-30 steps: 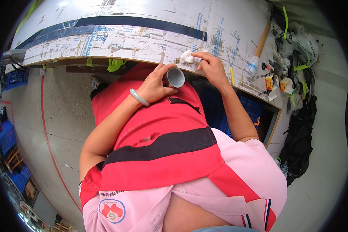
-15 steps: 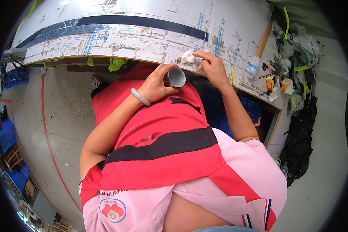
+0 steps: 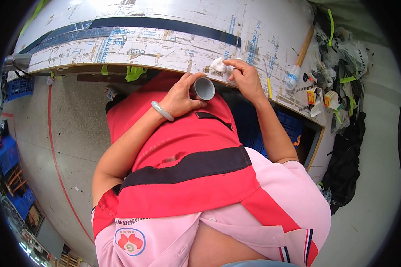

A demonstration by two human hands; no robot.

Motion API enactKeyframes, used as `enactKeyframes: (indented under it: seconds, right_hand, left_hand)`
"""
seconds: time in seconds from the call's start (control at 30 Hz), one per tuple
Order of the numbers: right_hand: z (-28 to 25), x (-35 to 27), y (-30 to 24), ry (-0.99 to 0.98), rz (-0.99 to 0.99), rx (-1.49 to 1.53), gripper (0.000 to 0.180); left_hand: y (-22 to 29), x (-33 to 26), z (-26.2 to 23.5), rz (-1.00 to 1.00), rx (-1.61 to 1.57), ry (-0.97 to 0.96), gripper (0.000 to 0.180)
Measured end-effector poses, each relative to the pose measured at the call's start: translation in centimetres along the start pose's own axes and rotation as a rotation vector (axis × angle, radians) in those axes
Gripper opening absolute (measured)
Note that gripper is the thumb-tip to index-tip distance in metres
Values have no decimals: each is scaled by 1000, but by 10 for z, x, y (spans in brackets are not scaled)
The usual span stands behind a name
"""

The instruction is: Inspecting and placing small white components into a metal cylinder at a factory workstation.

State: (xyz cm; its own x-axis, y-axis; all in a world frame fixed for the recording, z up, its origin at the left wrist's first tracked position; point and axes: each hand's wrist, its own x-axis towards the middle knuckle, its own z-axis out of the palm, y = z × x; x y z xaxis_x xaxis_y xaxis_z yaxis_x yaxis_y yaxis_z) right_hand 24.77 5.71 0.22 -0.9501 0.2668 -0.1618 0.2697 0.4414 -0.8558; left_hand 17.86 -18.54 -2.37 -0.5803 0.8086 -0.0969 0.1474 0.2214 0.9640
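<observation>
My left hand [image 3: 181, 95] is wrapped round a grey cup-shaped cylinder [image 3: 205, 89], held against the red apron at the bench's front edge. Its round opening faces up toward me, and the outer wall is mostly hidden. A pale bangle [image 3: 162, 111] circles my left wrist. Just to the right, at the edge of the bench top, my right hand [image 3: 246, 82] has its fingers bent in on a crumpled white cloth [image 3: 218, 66]. The index finger reaches across this cloth, and part of the cloth shows behind the fingers.
A dark strip [image 3: 165, 26] runs along the white, worn bench [image 3: 173, 53]. To the right lie a yellow stick [image 3: 269, 88], a wooden-handled tool [image 3: 304, 46], small yellow-red boxes [image 3: 312, 97] and plastic bags [image 3: 349, 55]. Blue crates [image 3: 289, 127] stand under the bench.
</observation>
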Motion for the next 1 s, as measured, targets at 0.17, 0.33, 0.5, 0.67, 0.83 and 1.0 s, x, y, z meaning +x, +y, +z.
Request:
enactKeyframes:
  seconds: [0.17, 0.33, 0.5, 0.67, 0.83, 1.0]
  right_hand:
    - [0, -1, -1, 3, 11, -7, 39]
    - [1, -3, -3, 7, 5, -3, 39]
    - [8, -9, -4, -50, -12, 16, 39]
    - [10, -10, -5, -43, 1, 4, 39]
    - [7, -9, -5, -41, 20, -8, 39]
    - [6, -10, -5, -42, 9, -6, 39]
  left_hand:
    - [-1, 0, 0, -3, 13, -2, 76]
    - [-1, 0, 0, 2, 30, 3, 76]
    - [-2, 0, 1, 42, 33, 20, 76]
    - [-3, 0, 0, 27, 24, 14, 76]
    - [-2, 0, -1, 33, 27, 14, 77]
    - [-2, 0, -1, 18, 25, 4, 77]
